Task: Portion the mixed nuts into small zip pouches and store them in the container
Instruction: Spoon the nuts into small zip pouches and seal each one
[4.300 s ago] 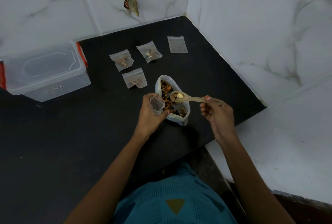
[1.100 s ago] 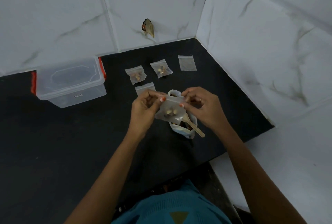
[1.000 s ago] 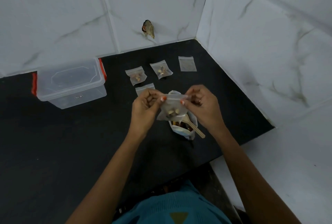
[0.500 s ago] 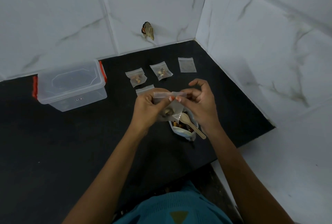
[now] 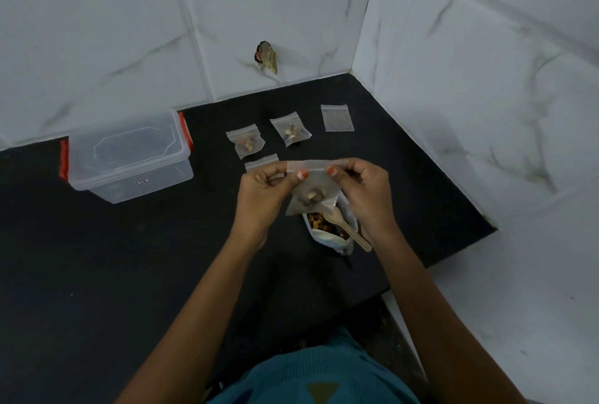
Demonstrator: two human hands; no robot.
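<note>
I hold a small clear zip pouch (image 5: 313, 193) with a few nuts in it above the counter. My left hand (image 5: 263, 193) pinches the left end of its top strip and my right hand (image 5: 365, 190) pinches the right end. Under the pouch lies the open bag of mixed nuts (image 5: 327, 229) with a wooden spoon (image 5: 346, 226) resting in it. Two filled pouches (image 5: 246, 141) (image 5: 291, 132) lie farther back, a third pouch (image 5: 261, 162) is partly hidden behind my left hand, and an empty pouch (image 5: 337, 118) lies at the right. The clear container (image 5: 129, 157), lid on with red clips, stands at the left.
The black counter (image 5: 129, 267) ends at marble-tiled walls behind and to the right, meeting in a corner. A small dark object (image 5: 266, 57) sticks to the back wall. The counter's front edge runs near my body at the lower right.
The spoon went from my right hand into the nut bag. Both hands took the filled pouch by its top strip, pinched together at its middle, and have since spread out to its ends.
</note>
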